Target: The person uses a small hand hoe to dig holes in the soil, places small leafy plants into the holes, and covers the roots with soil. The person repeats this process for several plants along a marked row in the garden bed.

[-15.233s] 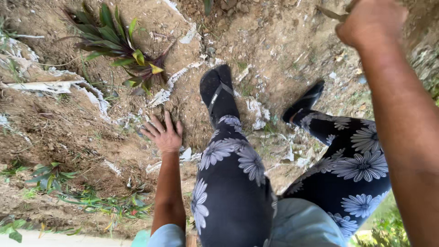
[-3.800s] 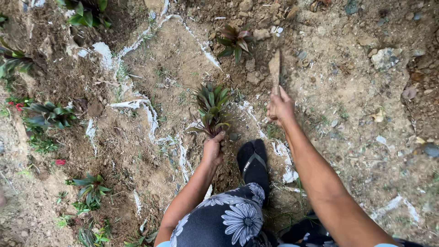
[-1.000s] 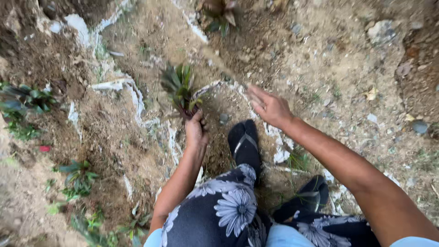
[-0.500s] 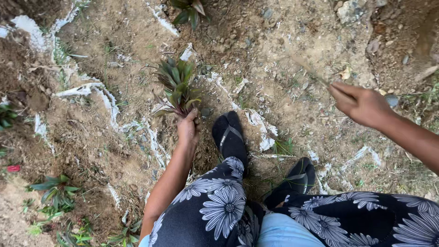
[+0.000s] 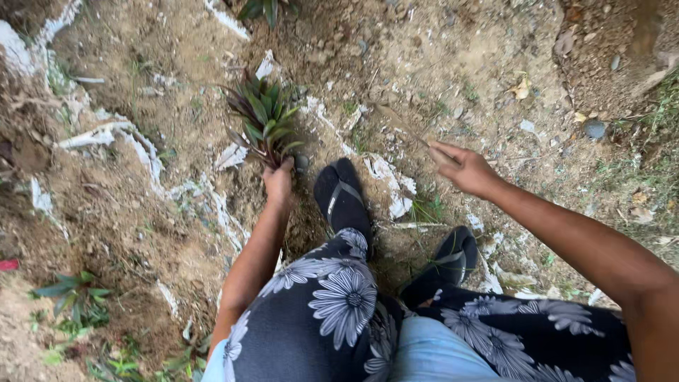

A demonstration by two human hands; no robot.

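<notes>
My left hand (image 5: 278, 180) is closed around the bottom of a small spiky green plant (image 5: 265, 117) standing in the dirt. My 2 black sandals (image 5: 341, 194) are beside it. My right hand (image 5: 463, 168) grips a thin stick (image 5: 407, 131).

Right hand (image 5: 463, 170) nearer the plant (image 5: 265, 117)

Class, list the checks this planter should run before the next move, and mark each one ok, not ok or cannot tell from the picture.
1. Left hand grips the plant at its base: ok.
2. Plant upright, leaves fanning up: ok.
3. Roots covered by soil: cannot tell, hand hides them.
4. Right hand holds the thin tool: ok, though blurred.
5. Tool clear of the plant: ok, apart to the right.
6. Foot off the plant: ok, beside it.
</notes>
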